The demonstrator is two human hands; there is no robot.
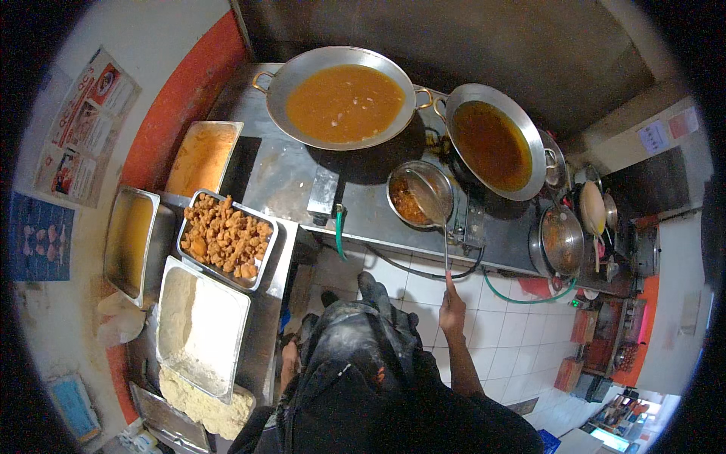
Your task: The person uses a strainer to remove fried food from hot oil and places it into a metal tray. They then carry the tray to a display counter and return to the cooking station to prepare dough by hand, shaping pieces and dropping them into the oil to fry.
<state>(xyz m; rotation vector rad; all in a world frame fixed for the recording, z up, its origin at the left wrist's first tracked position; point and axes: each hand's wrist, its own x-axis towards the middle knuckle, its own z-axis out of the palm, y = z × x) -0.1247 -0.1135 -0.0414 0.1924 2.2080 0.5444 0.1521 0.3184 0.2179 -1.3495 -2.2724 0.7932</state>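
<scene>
My right hand (452, 311) grips the handle of a long metal skimmer (428, 193). The skimmer's round head rests in or just over a steel bowl (391, 196) that holds brown fried bits. Low at my left side, by the edge of the side counter, hangs my left hand (289, 363); its fingers are partly hidden and I see nothing in it. Behind the bowl stand two wide steel woks. The left wok (278, 113) holds cloudy brown oil with a few pale pieces afloat, and the right wok (527, 119) holds darker oil.
Fried chicken pieces (227, 235) fill a steel tray at the left, beside a pan of flour (187, 318) and a pan of yellowish liquid (127, 244). Green gas hoses (339, 232) hang along the stove's front edge. More pans (561, 241) stand at the right.
</scene>
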